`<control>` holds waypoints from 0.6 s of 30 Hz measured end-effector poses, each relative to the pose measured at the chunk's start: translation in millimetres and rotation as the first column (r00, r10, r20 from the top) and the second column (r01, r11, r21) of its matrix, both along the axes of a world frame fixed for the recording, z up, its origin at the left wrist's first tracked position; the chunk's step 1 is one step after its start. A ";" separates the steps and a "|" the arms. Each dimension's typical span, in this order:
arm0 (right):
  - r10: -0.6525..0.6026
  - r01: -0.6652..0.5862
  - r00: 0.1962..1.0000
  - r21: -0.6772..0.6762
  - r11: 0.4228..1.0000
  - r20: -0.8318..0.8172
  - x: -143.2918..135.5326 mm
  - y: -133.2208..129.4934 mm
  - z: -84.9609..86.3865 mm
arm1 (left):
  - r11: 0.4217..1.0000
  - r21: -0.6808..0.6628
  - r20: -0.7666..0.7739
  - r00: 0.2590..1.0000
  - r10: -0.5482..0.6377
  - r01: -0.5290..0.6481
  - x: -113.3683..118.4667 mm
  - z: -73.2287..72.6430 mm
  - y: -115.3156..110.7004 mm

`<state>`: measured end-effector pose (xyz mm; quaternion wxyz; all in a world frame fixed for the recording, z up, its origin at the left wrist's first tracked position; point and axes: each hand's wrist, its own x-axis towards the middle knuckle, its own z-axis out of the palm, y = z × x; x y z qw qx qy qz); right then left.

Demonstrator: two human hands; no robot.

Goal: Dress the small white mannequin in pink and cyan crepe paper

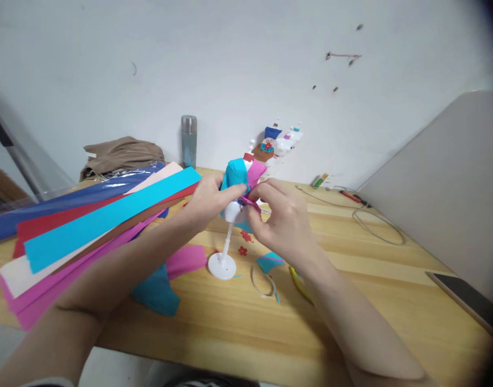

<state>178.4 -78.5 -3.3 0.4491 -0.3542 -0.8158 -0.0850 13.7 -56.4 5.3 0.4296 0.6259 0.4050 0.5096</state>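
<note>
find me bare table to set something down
Bare tabletop lies between the right forearm and the phone, and between the white stand and front edge. Crowded: the left, under coloured strips, and around the stand, with scraps and red flowers.

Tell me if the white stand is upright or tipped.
Roughly upright: the white stand has its round base lowest and its stem rising toward the left hand and right hand.

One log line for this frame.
left hand: holding blue paper | right hand: pinching pink paper | white stand: base on table
</note>
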 end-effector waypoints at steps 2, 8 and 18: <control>0.048 -0.051 0.998 -0.070 0.996 -0.044 2.6 0.2 4.6 | 1.000 0.001 -0.001 1.000 -0.005 0.005 -0.2 0.8 -0.2; 0.155 -0.235 0.953 -0.310 0.921 -0.262 11.5 8.4 11.5 | 0.996 -0.021 0.031 0.996 -0.082 0.082 -3.5 -3.9 4.3; 0.193 -0.402 0.890 -0.511 0.760 -0.414 21.5 16.2 23.9 | 0.999 0.038 -0.041 0.999 -0.018 0.020 -3.0 -3.3 4.6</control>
